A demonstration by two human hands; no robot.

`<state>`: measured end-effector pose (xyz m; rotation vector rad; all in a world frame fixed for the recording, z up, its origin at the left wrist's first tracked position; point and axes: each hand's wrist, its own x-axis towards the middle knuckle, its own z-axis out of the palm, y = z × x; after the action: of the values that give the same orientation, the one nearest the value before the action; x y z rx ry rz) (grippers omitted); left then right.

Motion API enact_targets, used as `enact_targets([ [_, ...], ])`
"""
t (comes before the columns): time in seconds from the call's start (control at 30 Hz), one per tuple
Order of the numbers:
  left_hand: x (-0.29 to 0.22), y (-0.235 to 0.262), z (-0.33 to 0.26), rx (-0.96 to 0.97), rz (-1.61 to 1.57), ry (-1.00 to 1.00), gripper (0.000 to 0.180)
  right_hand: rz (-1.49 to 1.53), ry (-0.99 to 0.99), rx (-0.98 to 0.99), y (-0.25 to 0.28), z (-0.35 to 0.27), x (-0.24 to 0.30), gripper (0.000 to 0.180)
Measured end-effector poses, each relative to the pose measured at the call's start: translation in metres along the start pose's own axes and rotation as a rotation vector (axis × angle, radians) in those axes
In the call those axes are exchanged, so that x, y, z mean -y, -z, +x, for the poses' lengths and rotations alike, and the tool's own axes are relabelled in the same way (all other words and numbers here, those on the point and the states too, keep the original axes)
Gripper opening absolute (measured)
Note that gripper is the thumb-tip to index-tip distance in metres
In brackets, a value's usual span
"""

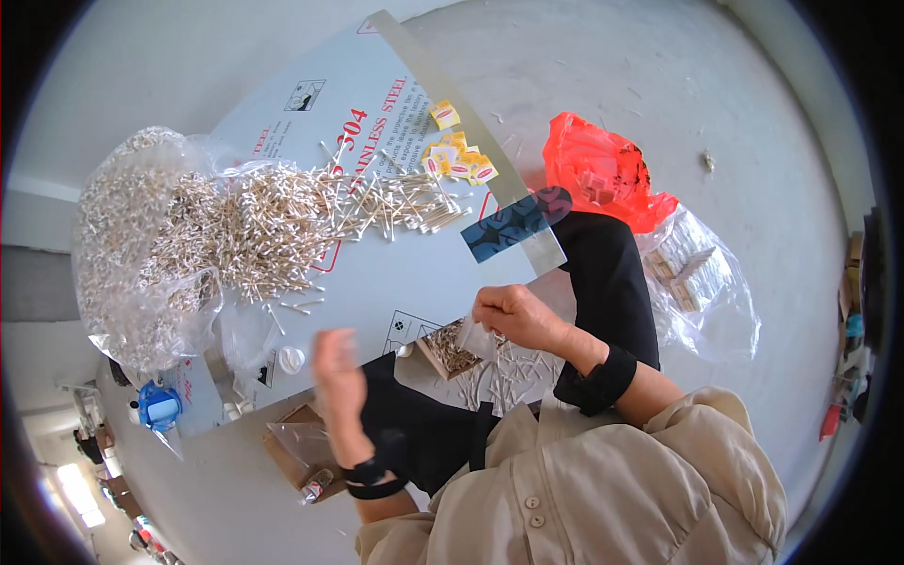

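Note:
My right hand point(520, 317) is closed, pinching a small clear plastic bag point(477, 340) just off the table's near edge. My left hand point(339, 375) is raised by the same edge, further left; motion smears its fingers, so their shape is unclear. Beyond both hands, a big heap of cotton swabs point(273, 212) spills from a large clear bag point(122, 282) across the table point(377, 273). A smaller group of swabs point(438, 209) lies loosely lined up at the heap's right end. Several yellow and white paper slips point(461, 160) rest beyond them.
Below the table edge stands a box of swabs point(450, 350), with loose swabs point(508, 377) beside it. A cardboard box point(299, 443) sits lower left. Red plastic bag point(593, 174) and clear bag of white packs point(697, 273) lie on the right. A round white lid point(291, 360) is on the table.

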<state>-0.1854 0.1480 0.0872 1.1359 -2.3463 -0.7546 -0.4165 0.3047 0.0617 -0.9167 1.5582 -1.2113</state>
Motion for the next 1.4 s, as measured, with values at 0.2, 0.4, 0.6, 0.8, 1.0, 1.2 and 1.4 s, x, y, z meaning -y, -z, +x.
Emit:
enact_targets([
  [0.2, -0.097, -0.085, -0.013, 0.424, -0.287, -0.113, 0.013, -0.294, 0.205, 0.079, 0.019, -0.01, -0.012, 0.016],
  [0.4, -0.12, -0.109, -0.011, 0.422, -0.349, -0.043, 0.006, -0.207, 0.115, 0.13, 0.048, -0.021, -0.026, 0.015],
  [0.6, -0.122, -0.131, -0.002, 0.444, -0.398, 0.223, 0.01, -0.245, 0.273, -0.489, 0.049, -0.022, -0.027, 0.015],
  [0.8, -0.128, -0.164, 0.006, 0.332, -0.551, 0.221, 0.015, 0.299, -0.091, -0.244, 0.061, -0.027, -0.034, 0.017],
  [1.0, -0.139, -0.181, 0.009, 0.407, -0.694, 0.251, 0.019, 0.576, -0.222, -0.263, 0.073, -0.029, -0.04, 0.017],
  [1.2, -0.145, -0.18, 0.014, 0.551, -0.849, 0.371, 0.016, 0.522, -0.184, -0.228, 0.088, -0.027, -0.036, 0.016],
  [1.4, -0.139, -0.179, 0.021, 0.66, -1.251, 0.699, 0.012, 0.341, -0.093, -0.232, 0.092, -0.023, -0.048, 0.012],
])
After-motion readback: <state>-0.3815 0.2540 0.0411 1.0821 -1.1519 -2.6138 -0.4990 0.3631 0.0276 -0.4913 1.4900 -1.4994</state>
